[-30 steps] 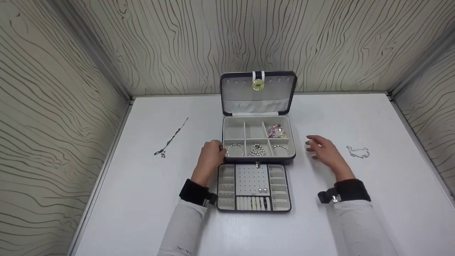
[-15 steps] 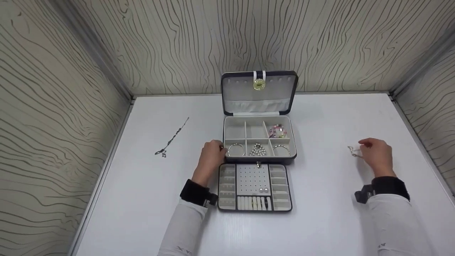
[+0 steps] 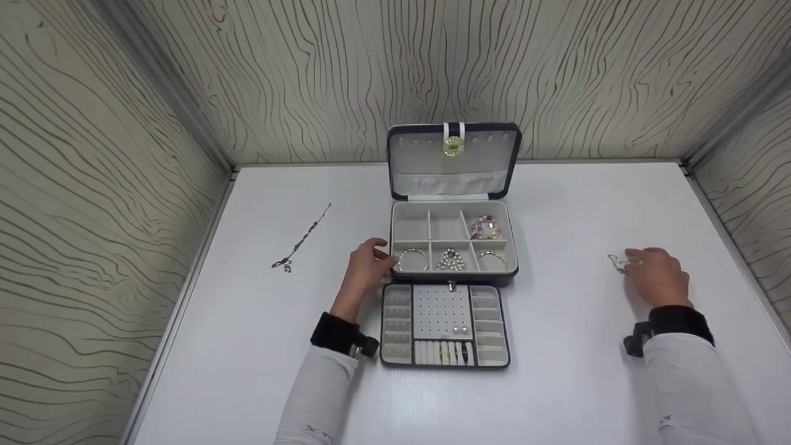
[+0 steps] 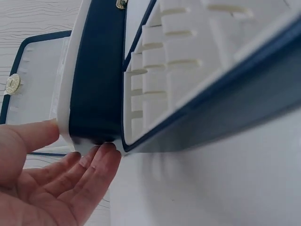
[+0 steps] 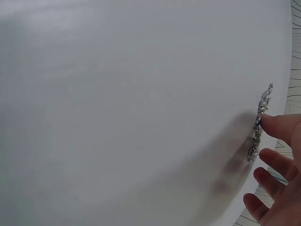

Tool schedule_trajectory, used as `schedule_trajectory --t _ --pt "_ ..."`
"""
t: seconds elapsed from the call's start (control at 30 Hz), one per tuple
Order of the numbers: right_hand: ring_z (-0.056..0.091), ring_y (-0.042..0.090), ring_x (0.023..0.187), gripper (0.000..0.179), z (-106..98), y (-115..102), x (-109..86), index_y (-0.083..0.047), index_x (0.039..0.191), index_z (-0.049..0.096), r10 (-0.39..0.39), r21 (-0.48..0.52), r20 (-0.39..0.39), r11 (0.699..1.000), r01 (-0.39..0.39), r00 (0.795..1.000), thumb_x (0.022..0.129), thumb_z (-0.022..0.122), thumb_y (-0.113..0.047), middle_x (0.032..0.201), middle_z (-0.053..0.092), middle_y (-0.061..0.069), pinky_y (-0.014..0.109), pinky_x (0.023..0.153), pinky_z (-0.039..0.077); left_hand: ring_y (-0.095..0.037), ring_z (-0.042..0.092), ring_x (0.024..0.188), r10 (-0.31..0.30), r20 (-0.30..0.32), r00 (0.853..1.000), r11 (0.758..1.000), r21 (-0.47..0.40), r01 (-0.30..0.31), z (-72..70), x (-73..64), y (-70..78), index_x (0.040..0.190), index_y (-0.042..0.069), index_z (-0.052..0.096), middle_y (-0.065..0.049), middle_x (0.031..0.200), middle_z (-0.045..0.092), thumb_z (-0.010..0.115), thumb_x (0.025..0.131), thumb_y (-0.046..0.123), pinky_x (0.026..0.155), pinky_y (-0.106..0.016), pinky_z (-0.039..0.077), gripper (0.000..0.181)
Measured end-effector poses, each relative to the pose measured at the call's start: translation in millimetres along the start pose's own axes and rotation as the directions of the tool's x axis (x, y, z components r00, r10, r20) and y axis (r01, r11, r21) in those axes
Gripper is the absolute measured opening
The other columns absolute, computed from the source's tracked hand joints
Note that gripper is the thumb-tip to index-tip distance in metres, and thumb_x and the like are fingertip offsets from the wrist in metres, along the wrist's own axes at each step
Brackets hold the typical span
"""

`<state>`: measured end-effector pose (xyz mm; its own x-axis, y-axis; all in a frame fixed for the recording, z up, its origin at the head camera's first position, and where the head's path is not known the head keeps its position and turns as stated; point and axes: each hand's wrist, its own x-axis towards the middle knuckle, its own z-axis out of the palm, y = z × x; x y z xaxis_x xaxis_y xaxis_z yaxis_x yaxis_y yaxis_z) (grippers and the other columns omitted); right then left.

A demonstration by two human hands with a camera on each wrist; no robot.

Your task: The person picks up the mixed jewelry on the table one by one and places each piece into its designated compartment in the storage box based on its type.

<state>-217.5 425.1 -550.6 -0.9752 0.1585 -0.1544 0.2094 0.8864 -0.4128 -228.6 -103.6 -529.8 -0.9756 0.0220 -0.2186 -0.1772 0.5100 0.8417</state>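
My left hand (image 3: 364, 266) rests at the left front corner of the open jewelry box (image 3: 454, 279). In the left wrist view its thumb (image 4: 42, 134) touches the white rim, and the straight fingers (image 4: 89, 176) lie against the corner below. Far to the right, my right hand (image 3: 661, 275) is over a silver bracelet (image 3: 615, 264) on the white table. Seen from the right wrist, the thumb (image 5: 282, 127) meets the sparkling bracelet (image 5: 264, 101) while the other fingers are spread apart; no firm grip shows.
Box compartments hold bangles (image 3: 412, 250), pearl beads (image 3: 450, 262) and a colourful bead bracelet (image 3: 486, 228). In front stands a divided tray (image 3: 445, 367) with pearl earrings (image 3: 460, 330) and rings. A thin chain with a pendant (image 3: 303, 240) lies left. Patterned panels border the table's back and sides.
My right hand has moved right from beside the box to the silver bracelet and settled lower over it. The left hand stays at the box corner, its fingers loosened slightly.
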Motion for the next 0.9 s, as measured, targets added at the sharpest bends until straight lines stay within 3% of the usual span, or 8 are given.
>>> schedule_trajectory --t 0.17,0.33,0.5,0.73,0.9 --pt "0.045 0.058 0.112 0.034 -2.3 -1.2 -2.6 0.006 0.123 0.062 0.015 -0.017 -0.028 1.000 -0.016 1.000 0.096 0.053 -0.013 0.128 0.050 0.037 0.066 0.083 0.035 -0.022 0.068 0.091 0.013 0.023 1.000 0.997 -0.075 -0.011 0.1 0.5 -0.3 0.140 0.003 0.050 -0.016 0.110 0.064 0.067 0.092 0.012 0.073 -0.031 0.057 0.053" --pt "0.056 0.054 0.097 0.025 -2.3 0.6 -2.2 0.008 0.106 0.069 -0.008 -0.034 -0.081 0.999 0.005 0.997 0.092 0.058 -0.010 0.108 0.063 0.034 0.059 0.072 0.040 -0.022 0.068 0.090 0.011 0.028 1.000 0.997 -0.079 -0.008 0.2 -0.1 0.9 0.140 0.003 0.051 -0.017 0.111 0.064 0.067 0.092 0.011 0.073 -0.031 0.057 0.052" --pt "0.059 0.050 0.089 0.021 -2.4 0.7 -2.4 0.008 0.099 0.071 -0.015 -0.051 -0.087 0.999 0.011 0.996 0.091 0.060 -0.008 0.098 0.066 0.030 0.056 0.069 0.040 -0.021 0.068 0.088 -0.003 0.033 0.999 0.997 -0.074 0.005 0.2 0.1 1.5 0.141 0.004 0.050 -0.017 0.113 0.064 0.067 0.092 0.012 0.072 -0.030 0.057 0.052" --pt "0.059 0.049 0.086 0.021 -2.5 5.2 -0.7 0.009 0.097 0.069 -0.043 -0.051 -0.049 0.998 0.041 0.998 0.092 0.055 -0.007 0.096 0.065 0.031 0.053 0.065 0.041 -0.018 0.068 0.085 -0.013 0.027 1.000 0.998 -0.054 0.014 0.8 0.0 1.4 0.141 0.005 0.050 -0.015 0.113 0.062 0.067 0.092 0.013 0.072 -0.030 0.056 0.053" --pt "0.058 0.050 0.087 0.030 -5.7 3.8 -0.2 0.017 0.106 0.057 -0.022 0.001 0.010 1.000 0.022 1.000 0.099 0.042 -0.009 0.098 0.058 0.036 0.053 0.067 0.047 -0.018 0.067 0.086 -0.007 0.028 1.000 0.999 -0.032 0.008 0.8 -0.2 1.8 0.141 0.006 0.049 -0.014 0.112 0.062 0.067 0.092 0.014 0.072 -0.031 0.056 0.053"
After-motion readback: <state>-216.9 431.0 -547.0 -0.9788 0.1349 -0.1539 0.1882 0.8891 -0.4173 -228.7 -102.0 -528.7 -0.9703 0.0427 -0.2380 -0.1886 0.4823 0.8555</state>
